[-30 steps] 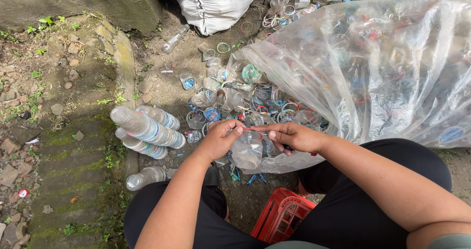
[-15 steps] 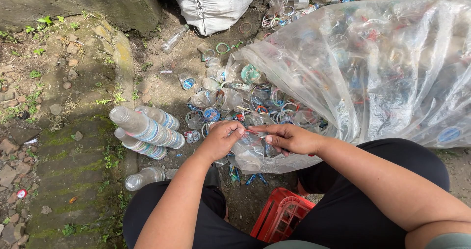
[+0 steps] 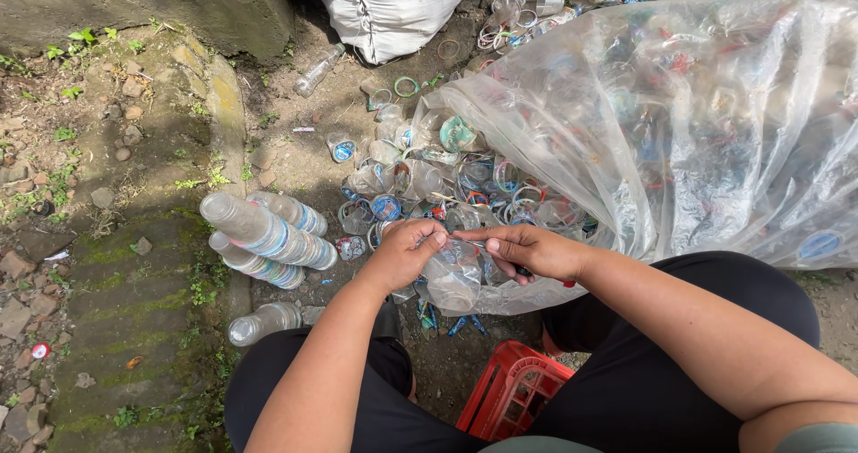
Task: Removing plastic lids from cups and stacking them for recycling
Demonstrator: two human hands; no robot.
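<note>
My left hand and my right hand meet over a clear plastic cup and both grip it near its rim. The cup hangs over the ground between my knees. My right hand's fingers pinch at the cup's top edge. Just beyond the hands lies a heap of loose plastic cups and lid rings spilling from a big clear plastic bag. To my left lie stacks of nested clear cups.
A red plastic crate sits under me between my legs. A white sack stands at the back. A mossy concrete ledge runs along the left. One more stack of cups lies by my left knee.
Both hands stayed on the cup and shifted slightly up; the fingers have reworked their hold at the rim.
</note>
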